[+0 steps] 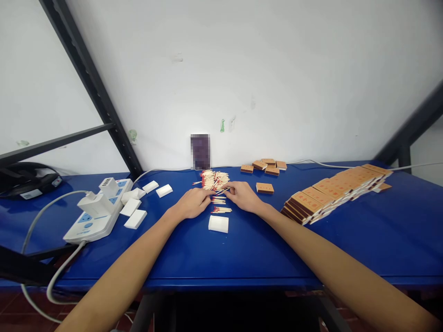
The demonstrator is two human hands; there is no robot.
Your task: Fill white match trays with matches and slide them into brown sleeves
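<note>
Lying between both hands' fingertips, a few matchsticks (220, 192) are running roughly crosswise; right hand (244, 197) is sitting nearer, thumb and forefinger almost meeting at them, firmness of hold unclear. Left hand (195, 203) is curling by their left end, grip hidden. Match heap (216, 179) is crowding the far side; two match rows (221, 210) and a white tray (218, 224) are lying bodyward, a matchbox (265, 188) rightward
</note>
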